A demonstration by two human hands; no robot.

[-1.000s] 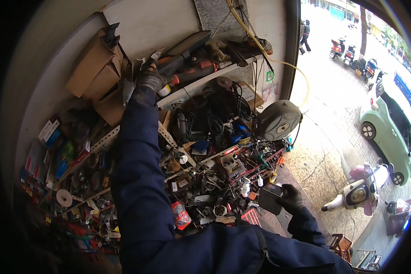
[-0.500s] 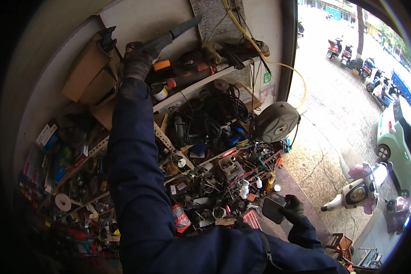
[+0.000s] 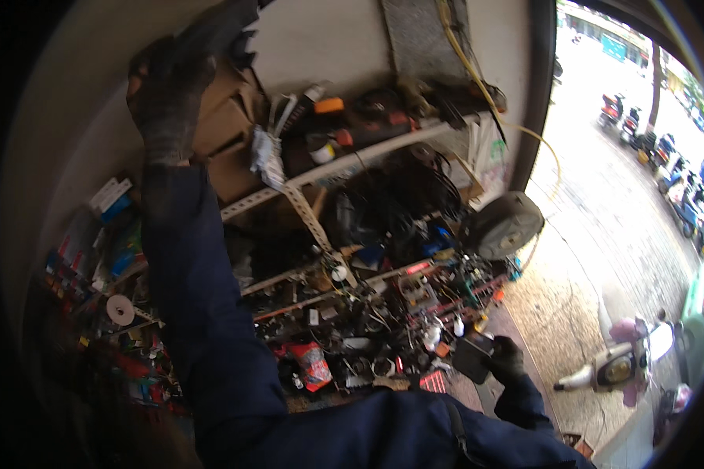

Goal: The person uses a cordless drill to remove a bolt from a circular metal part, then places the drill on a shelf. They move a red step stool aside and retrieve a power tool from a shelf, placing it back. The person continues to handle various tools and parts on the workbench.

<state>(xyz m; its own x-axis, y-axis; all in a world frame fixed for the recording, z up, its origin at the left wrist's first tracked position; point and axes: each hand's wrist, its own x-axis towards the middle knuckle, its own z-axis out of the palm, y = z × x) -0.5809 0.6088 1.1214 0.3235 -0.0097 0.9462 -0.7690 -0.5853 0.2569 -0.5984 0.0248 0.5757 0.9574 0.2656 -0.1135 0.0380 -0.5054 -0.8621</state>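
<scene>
My left hand [image 3: 172, 90], in a dark glove, is raised high at the upper left with its fingers closed round a long black object [image 3: 223, 27]. Its exact kind is blurred, and its far end leaves the top of the picture. Just right of this hand stands a brown cardboard box [image 3: 220, 121] on the upper shelf [image 3: 375, 159]. Low on the right, my gloved right hand [image 3: 508, 359] grips a dark flat rectangular object [image 3: 472, 356] with rounded corners, held out over the floor's edge by the clutter.
Orange-and-black power tools [image 3: 383, 117] and a white can [image 3: 321, 150] fill the upper shelf. Below it, a round grey hose reel [image 3: 502, 225] sticks out beside heaped tools and parts. A red packet [image 3: 313, 367] lies among them. A scooter [image 3: 618, 363] stands outside at the right.
My left hand has moved left and up with the black object, off the power tools and over beside the box. The whole view has shifted. My right hand keeps hold of the flat object.
</scene>
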